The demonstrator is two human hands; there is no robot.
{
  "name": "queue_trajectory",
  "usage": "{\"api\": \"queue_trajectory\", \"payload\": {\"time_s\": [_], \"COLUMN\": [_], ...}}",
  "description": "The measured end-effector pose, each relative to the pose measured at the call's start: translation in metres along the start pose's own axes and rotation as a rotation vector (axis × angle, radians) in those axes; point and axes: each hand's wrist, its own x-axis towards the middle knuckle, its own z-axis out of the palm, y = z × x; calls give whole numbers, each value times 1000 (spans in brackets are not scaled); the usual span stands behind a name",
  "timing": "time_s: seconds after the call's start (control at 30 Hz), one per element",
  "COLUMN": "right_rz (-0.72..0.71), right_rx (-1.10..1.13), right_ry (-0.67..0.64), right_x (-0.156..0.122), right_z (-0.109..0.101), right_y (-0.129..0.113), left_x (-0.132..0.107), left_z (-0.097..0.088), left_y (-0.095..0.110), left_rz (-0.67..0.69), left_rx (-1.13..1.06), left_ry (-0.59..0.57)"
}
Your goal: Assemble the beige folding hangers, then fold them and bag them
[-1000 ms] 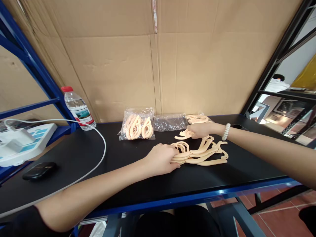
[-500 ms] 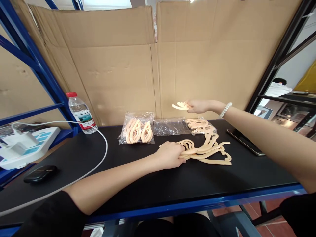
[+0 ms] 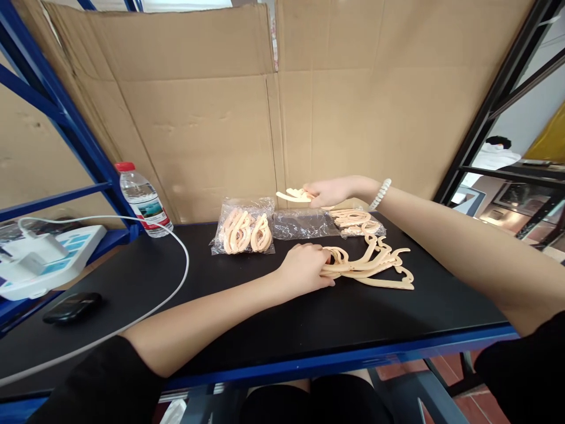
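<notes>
My left hand (image 3: 305, 268) is closed round the near end of a loose bunch of beige plastic folding hangers (image 3: 375, 268) on the black table. Their curved arms and hooks fan out to the right. Farther back, my right hand (image 3: 333, 191), with a beaded bracelet at the wrist, pinches one folded hanger (image 3: 295, 195) above the bags. Below it lies a flat stretch of clear plastic bag (image 3: 304, 225). More hangers (image 3: 353, 218) rest on clear plastic to the right of that. A filled clear bag of folded hangers (image 3: 247, 229) sits to the left.
A water bottle (image 3: 145, 203) with a red cap stands at the back left. A white power strip (image 3: 50, 259) with plugs and a cable (image 3: 183, 274) lies left, near a black case (image 3: 73, 308). Cardboard (image 3: 203, 129) walls the back. A person is partly visible at the far right.
My right hand has moved left and slightly down with the hanger, now above the flat plastic bag. My left hand stays on the bunch. The view has shifted slightly.
</notes>
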Motion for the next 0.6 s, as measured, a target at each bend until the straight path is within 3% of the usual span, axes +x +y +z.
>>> {"api": "queue_trajectory", "payload": {"time_s": [0.13,0.23,0.37,0.6], "right_rz": [-48,-104,-115,-73], "right_rx": [-5,-34,-132,-252], "right_ry": [-68,-114,-191,-273], "right_x": [10,17,37,72], "right_z": [8,20,42,77], "right_y": [-16,-32,-57,-84], "left_x": [-28,-58,-92,-126], "left_z": [-8,-18,-29,-47], "left_y": [-7,-20,-47,-82], "left_rz": [91,79,-58,-301], "left_rx": [-36,-116,-201,-88], "left_ry": [259,274,65,-147]}}
